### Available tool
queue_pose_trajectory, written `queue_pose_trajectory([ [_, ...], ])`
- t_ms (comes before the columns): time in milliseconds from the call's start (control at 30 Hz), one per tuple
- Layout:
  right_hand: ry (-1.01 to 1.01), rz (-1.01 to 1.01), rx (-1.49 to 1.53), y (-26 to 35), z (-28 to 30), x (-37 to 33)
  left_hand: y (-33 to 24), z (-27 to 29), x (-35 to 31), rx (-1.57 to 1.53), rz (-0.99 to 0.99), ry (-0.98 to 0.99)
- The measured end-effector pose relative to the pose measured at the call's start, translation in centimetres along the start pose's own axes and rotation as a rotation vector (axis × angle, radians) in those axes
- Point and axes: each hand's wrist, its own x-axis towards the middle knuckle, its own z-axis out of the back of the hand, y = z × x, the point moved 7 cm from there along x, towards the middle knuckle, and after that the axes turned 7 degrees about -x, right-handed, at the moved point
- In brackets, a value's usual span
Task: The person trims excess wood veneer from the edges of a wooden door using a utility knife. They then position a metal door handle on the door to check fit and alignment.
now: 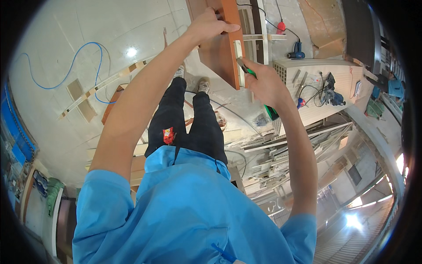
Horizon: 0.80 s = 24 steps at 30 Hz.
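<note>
A reddish-brown wooden panel [218,53] stands on edge in front of me, at the top of the head view. My left hand [210,27] grips it near the upper part, fingers on the broad face and thumb across the narrow edge. Along that edge runs a whitish strip or recess [238,52]. Closed around a green-and-black handled cutter, seemingly a utility knife [271,112], my right hand [267,83] is at the same edge. The cutter's metal front end meets the edge beside the whitish strip; its tip is hard to make out.
A blue heat gun [297,51] and red plug [281,27] lie to the right. Cables and a dark tool [332,94] rest on a stack of pale profiles [323,72]. Long strips [281,154] pile up below. A blue hose [75,66] curls across the left floor.
</note>
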Motion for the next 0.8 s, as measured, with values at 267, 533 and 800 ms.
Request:
queue_pose_trajectory([
  [267,-0.024,0.079,-0.090,0.0,-0.2,-0.3,-2.1,0.0,-0.9,-0.065,-0.135,-0.072],
  [533,-0.108,0.136,-0.081,0.2,-0.9,-0.6,-2.8,0.3,-1.8,-0.144,-0.050,-0.114],
  [800,-0.099,0.127,-0.113,0.5,-1.1,-0.8,-3.1,0.7,-2.0,0.051,-0.010,-0.164],
])
